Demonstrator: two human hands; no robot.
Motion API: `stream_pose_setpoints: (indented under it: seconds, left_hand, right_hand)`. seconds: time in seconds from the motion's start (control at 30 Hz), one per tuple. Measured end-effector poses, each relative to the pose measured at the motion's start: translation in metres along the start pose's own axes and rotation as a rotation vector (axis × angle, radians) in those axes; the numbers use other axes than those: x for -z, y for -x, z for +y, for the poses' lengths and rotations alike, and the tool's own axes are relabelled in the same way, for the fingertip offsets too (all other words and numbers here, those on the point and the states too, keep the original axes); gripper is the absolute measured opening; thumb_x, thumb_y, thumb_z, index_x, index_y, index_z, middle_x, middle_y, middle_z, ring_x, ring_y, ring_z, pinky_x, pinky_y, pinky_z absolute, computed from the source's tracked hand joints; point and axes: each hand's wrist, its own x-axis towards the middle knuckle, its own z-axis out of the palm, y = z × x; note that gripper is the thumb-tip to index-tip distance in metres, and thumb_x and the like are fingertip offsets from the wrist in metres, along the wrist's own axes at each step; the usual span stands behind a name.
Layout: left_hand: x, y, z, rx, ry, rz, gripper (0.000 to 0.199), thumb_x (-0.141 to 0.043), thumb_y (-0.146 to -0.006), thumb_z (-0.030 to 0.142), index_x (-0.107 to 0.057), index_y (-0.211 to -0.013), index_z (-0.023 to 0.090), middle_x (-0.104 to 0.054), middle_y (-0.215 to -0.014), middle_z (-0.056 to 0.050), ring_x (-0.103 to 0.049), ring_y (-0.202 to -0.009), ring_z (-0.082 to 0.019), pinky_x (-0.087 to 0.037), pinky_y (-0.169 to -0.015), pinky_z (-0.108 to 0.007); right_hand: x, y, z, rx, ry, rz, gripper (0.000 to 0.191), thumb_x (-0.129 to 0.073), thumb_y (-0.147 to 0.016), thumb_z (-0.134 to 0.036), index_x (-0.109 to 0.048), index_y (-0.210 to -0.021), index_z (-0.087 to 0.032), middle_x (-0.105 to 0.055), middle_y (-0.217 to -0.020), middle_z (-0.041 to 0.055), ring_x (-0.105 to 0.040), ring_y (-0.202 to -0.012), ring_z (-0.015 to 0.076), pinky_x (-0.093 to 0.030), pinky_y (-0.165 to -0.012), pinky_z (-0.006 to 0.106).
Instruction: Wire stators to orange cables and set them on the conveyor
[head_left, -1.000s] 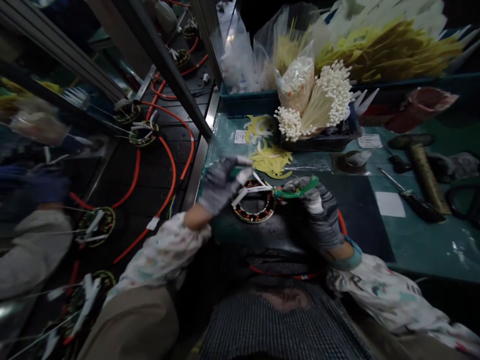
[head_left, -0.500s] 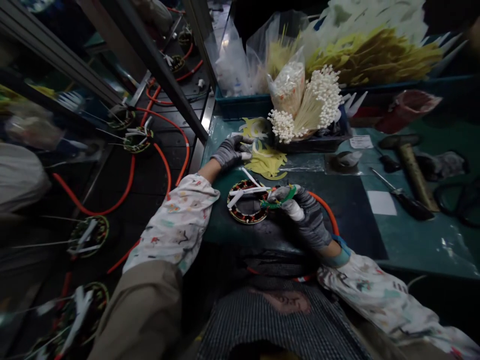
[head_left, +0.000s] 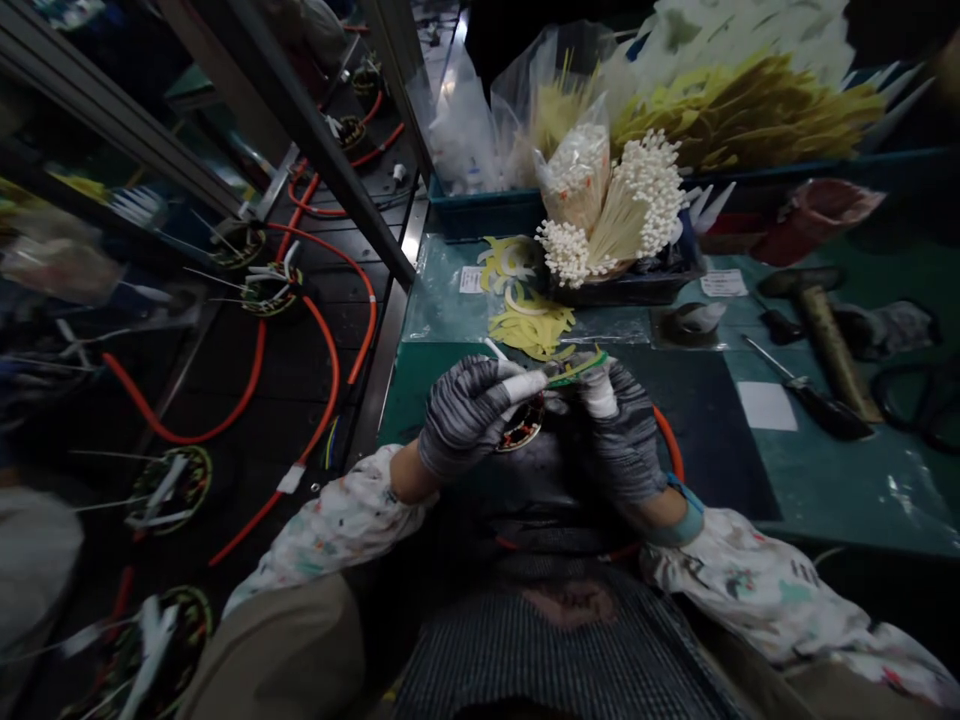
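My left hand (head_left: 480,405), in a grey glove with white-wrapped fingertips, is closed with its fingertips at a thin green-and-yellow strip (head_left: 576,372). From the other side my right hand (head_left: 624,425), gloved alike, pinches the same strip. Whether it is a wire or a flat piece I cannot make out. Below and between the hands sits a round wound coil ring (head_left: 521,430), largely covered by my left hand. One white sleeve tube (head_left: 495,349) sticks up behind the left fingers. Just beyond the hands lies a pile of curved yellow pieces (head_left: 531,325).
A tray holds bundled white-tipped sticks (head_left: 630,215). Behind it stands a blue bin (head_left: 487,213) with bags and yellow sheets. A hammer (head_left: 836,345) and screwdriver (head_left: 799,390) lie right. Left, past a metal post (head_left: 322,150), more coil rings (head_left: 171,488) with orange tubes line a dark conveyor.
My left hand has come back from the yellow pieces to meet the right hand over the ring. My right hand keeps hold of the green-and-yellow strip. At left, the coil rings have shifted slightly.
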Motion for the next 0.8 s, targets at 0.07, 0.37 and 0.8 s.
stream_pose_setpoints:
  seconds: [0.07, 0.37, 0.8]
  left_hand:
    - [-0.002, 0.001, -0.002, 0.005, 0.011, -0.010, 0.023, -0.063, -0.109, 0.020, -0.082, -0.122, 0.024, -0.084, -0.115, -0.005, -0.079, -0.103, -0.018, -0.065, -0.091, -0.031]
    - [-0.002, 0.010, 0.003, -0.106, 0.114, -0.077, 0.019, -0.062, -0.110, 0.018, -0.075, -0.123, 0.023, -0.084, -0.116, -0.005, -0.080, -0.112, -0.016, -0.064, -0.101, -0.029]
    - [0.011, 0.001, -0.090, 0.813, 0.374, -0.725, 0.069, -0.094, -0.073, 0.059, -0.077, -0.128, 0.020, -0.082, -0.115, -0.008, -0.078, -0.104, -0.029, -0.064, -0.101, -0.048]
  right_hand:
    - [0.001, 0.001, 0.002, 0.009, 0.000, 0.010, 0.056, -0.071, -0.094, -0.079, -0.080, -0.104, -0.025, -0.085, -0.110, 0.0054, -0.080, -0.102, 0.0233, -0.068, -0.097, 0.041]
    - [0.009, 0.015, 0.007, 0.053, 0.008, 0.027, 0.051, -0.075, -0.093, -0.075, -0.079, -0.097, -0.024, -0.084, -0.097, 0.0035, -0.079, -0.090, 0.0216, -0.069, -0.088, 0.039]
    - [-0.008, 0.008, 0.000, 0.424, 0.488, -0.529, 0.039, -0.055, -0.113, -0.042, -0.075, -0.140, -0.023, -0.078, -0.139, 0.0102, -0.074, -0.130, 0.0258, -0.060, -0.118, 0.048]
